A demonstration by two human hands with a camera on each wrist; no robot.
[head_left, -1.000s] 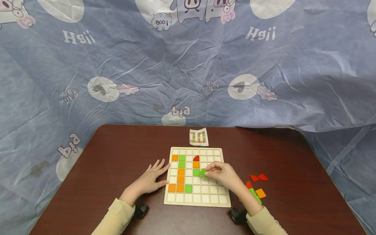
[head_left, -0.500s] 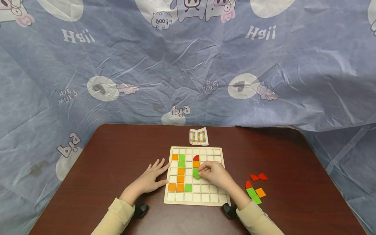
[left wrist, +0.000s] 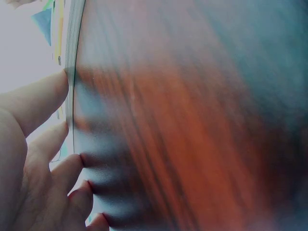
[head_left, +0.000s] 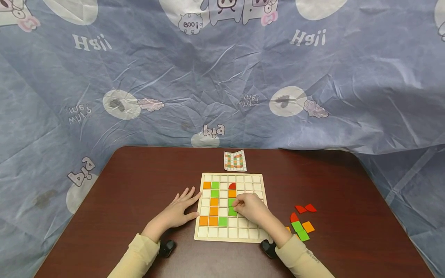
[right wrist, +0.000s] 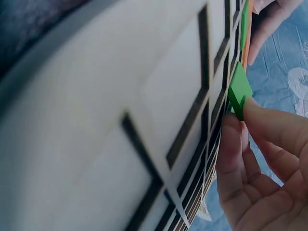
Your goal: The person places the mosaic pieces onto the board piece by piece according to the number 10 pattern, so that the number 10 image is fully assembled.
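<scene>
A square wooden grid board [head_left: 222, 232] lies on the dark table. My right hand [head_left: 253, 208] is over its middle, thumb and fingers pinching a green square tile [head_left: 232, 211]. In the right wrist view the pinched green tile [right wrist: 239, 89] stands tilted close to the grid. Directly beyond it in the same column are another green tile, an orange tile [head_left: 232, 193] and a red quarter-circle [head_left: 232, 186]. Orange and green tiles fill cells on the left part of the board. My left hand [head_left: 176, 213] lies with spread fingers, its fingertips [left wrist: 60, 79] at the board's left edge.
Right of the board lie loose pieces: red ones [head_left: 311, 208], green squares [head_left: 303, 235] and an orange square [head_left: 308, 226]. My right forearm partly covers more orange. A patterned card [head_left: 235, 161] sits behind the board. A printed cloth [head_left: 174, 85] hangs behind the table.
My right hand has moved left, then slightly nearer me, bringing the green tile to the cell below the other green one. My left hand has stayed at the board's edge.
</scene>
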